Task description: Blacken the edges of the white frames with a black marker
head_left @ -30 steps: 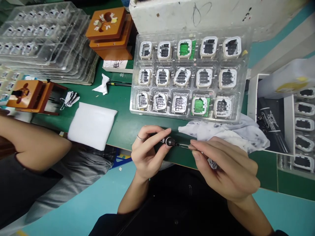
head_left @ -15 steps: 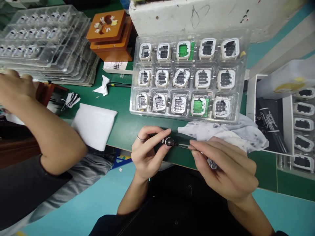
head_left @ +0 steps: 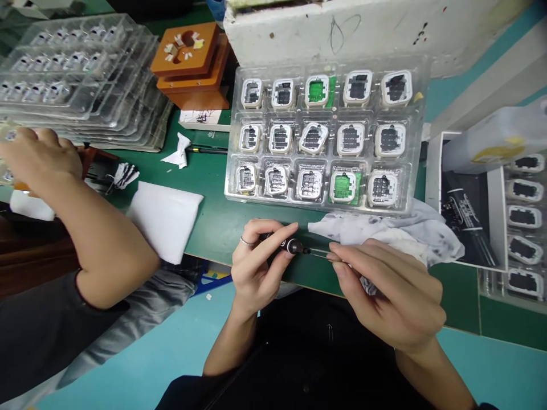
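Note:
My left hand (head_left: 256,267), with a ring on one finger, pinches a small dark pen-like tool (head_left: 290,246) at the near edge of the green table (head_left: 213,210). My right hand (head_left: 388,296) pinches a thin metal pin (head_left: 318,253) that meets the tool's tip. Both hands hover just in front of a clear plastic tray (head_left: 327,136) holding several white-framed parts, two of them with green boards. A stained white cloth (head_left: 384,228) lies under my right hand.
A co-worker's arm (head_left: 85,228) reaches across at the left toward an orange fixture. Stacked clear trays (head_left: 81,85) fill the far left. Another orange fixture (head_left: 192,57), a white foam pad (head_left: 164,219) and a white box (head_left: 342,25) stand around. More parts sit at right (head_left: 523,216).
The co-worker's hand and forearm swung in from the left and now cover the orange fixture at the left. My own hands have barely shifted.

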Tool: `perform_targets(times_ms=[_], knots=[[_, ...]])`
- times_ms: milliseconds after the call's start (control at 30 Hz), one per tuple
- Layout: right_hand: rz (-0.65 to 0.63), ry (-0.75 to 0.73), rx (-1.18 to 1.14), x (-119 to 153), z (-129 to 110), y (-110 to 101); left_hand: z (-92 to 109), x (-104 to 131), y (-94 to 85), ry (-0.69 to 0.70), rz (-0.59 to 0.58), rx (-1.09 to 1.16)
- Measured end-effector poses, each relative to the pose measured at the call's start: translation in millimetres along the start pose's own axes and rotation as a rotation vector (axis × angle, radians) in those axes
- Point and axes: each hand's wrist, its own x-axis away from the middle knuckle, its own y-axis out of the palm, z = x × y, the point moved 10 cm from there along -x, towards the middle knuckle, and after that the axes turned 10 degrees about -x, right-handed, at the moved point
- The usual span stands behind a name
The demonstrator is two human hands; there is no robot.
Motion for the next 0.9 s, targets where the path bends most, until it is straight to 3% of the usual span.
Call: perform_targets(times_ms=[633, 900], knots=[[0.013, -0.010, 0.081, 1.9, -0.2, -0.5, 2.0, -0.3, 5.8, 0.028, -0.065, 0.007], [0.018, -0.001, 0.060, 2.9, 1.4, -2.0, -0.1, 1.1, 5.9, 0.016, -0.028, 0.095]])
